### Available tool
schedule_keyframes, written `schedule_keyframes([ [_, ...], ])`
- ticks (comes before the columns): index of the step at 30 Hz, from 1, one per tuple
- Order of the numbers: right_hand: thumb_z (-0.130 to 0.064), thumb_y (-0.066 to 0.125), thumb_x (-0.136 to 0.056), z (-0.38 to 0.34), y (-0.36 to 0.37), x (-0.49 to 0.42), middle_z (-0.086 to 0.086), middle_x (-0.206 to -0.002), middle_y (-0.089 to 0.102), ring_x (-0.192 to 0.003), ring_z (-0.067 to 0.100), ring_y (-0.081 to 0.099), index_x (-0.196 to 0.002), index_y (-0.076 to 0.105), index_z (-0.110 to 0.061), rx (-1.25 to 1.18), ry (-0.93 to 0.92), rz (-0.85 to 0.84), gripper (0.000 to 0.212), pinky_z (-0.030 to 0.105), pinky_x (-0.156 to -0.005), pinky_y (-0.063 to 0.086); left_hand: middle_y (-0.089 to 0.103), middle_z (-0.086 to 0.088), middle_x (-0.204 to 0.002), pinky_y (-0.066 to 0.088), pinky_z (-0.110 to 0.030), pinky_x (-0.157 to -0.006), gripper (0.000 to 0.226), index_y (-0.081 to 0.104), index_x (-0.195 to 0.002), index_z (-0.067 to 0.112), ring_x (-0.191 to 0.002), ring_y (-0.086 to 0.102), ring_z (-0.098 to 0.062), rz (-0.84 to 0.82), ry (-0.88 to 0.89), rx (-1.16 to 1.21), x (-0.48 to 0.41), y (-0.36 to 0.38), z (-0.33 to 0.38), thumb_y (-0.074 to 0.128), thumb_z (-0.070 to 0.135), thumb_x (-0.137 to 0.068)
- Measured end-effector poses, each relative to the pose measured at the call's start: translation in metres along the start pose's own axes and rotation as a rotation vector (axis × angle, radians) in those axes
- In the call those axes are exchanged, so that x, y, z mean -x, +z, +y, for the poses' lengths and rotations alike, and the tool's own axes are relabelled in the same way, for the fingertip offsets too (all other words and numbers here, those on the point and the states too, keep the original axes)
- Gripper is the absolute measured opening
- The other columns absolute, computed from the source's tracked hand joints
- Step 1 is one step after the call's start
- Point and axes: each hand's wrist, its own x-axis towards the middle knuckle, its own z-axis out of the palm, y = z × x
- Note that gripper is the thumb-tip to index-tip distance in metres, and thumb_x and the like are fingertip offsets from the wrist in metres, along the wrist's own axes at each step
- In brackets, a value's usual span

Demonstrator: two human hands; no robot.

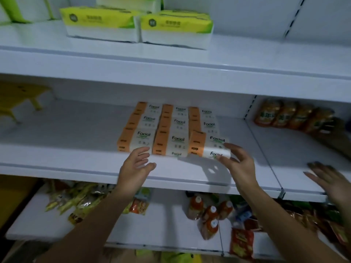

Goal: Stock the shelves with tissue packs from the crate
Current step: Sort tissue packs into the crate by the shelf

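Left hand [135,164] hovers with relaxed, open fingers at the front lip of the white metal shelf [76,133]. Right hand [239,164], fingers spread, touches the front-right orange-and-white tissue pack [214,149]. Leftward, shelf room lies bare.

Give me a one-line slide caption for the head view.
Restocking the middle shelf: right hand touches the front-right orange tissue pack, left hand hovers open by the front-left pack.
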Motion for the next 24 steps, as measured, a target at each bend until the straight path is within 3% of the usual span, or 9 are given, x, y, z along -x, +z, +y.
schedule_keyframes([
  [3, -0.001, 0.071, -0.077, 0.02, -0.001, -0.024, -0.005, -0.103, 0.063, -0.089, 0.013, 0.064, -0.103, 0.062, -0.027, 0.12, 0.017, -0.002, 0.037, 0.028, -0.079, 0.054, 0.058, -0.001, -0.114, 0.043, -0.036, -0.1, 0.039, 0.057, -0.114, 0.024, -0.109, 0.054, -0.016, 0.017, -0.022, -0.028, -0.006, 0.014, -0.008, 0.063, 0.001, -0.083],
  [6, 0.001, 0.068, -0.078, 0.03, 0.001, -0.042, 0.002, -0.106, 0.064, -0.093, 0.019, 0.064, -0.104, 0.059, -0.023, 0.235, -0.024, -0.044, 0.037, 0.031, -0.081, 0.055, 0.058, -0.003, -0.112, 0.044, -0.04, -0.1, 0.038, 0.058, -0.113, 0.024, -0.11, 0.055, -0.017, 0.042, -0.016, -0.062, -0.014, 0.015, -0.017, 0.065, 0.002, -0.082],
  [10, -0.001, 0.068, -0.08, 0.039, 0.006, -0.056, 0.002, -0.106, 0.061, -0.093, 0.017, 0.06, -0.114, 0.057, -0.013, 0.377, -0.092, -0.036, 0.038, 0.024, -0.081, 0.05, 0.059, -0.004, -0.114, 0.045, -0.028, -0.087, 0.04, 0.058, -0.114, 0.023, -0.108, 0.055, -0.017, 0.054, -0.013, -0.083, -0.016, 0.006, -0.03, 0.07, 0.009, -0.078],
  [14, -0.002, 0.069, -0.077, 0.049, 0.01, -0.059, 0.012, -0.123, 0.06, -0.108, 0.027, 0.058, -0.12, 0.056, -0.008, 0.547, -0.136, -0.075, 0.045, 0.033, -0.093, 0.05, 0.059, -0.003, -0.115, 0.044, -0.019, -0.079, 0.037, 0.059, -0.114, 0.021, -0.105, 0.057, -0.014, 0.099, -0.024, -0.086, -0.018, -0.004, -0.041, 0.064, 0.004, -0.081],
  [18, -0.017, 0.074, -0.071, 0.043, 0.014, -0.055, 0.012, -0.132, 0.048, -0.122, 0.031, 0.044, -0.128, 0.05, -0.014, 0.661, -0.226, -0.063, 0.062, 0.041, -0.101, 0.044, 0.06, -0.003, -0.114, 0.047, -0.029, -0.091, 0.036, 0.061, -0.112, 0.021, -0.105, 0.057, -0.013, 0.136, -0.048, -0.021, -0.02, -0.007, -0.041, 0.063, 0.002, -0.082],
  [21, -0.015, 0.069, -0.078, 0.02, 0.032, -0.046, 0.008, -0.14, 0.039, -0.13, 0.025, 0.03, -0.134, 0.043, -0.016, 0.639, -0.314, -0.063, 0.062, 0.029, -0.104, 0.031, 0.059, -0.003, -0.114, 0.046, -0.029, -0.089, 0.035, 0.061, -0.111, 0.022, -0.104, 0.057, -0.013, 0.167, -0.044, 0.001, -0.017, -0.019, -0.041, 0.063, 0.002, -0.082],
  [24, -0.028, 0.063, -0.076, -0.007, 0.069, -0.032, 0.005, -0.138, 0.042, -0.129, 0.023, 0.032, -0.134, 0.043, -0.017, 0.603, -0.423, -0.104, 0.063, 0.026, -0.098, 0.031, 0.059, -0.004, -0.113, 0.048, -0.029, -0.086, 0.035, 0.06, -0.111, 0.022, -0.102, 0.058, -0.013, 0.218, -0.035, -0.003, -0.01, -0.05, -0.045, 0.063, 0.004, -0.081],
])
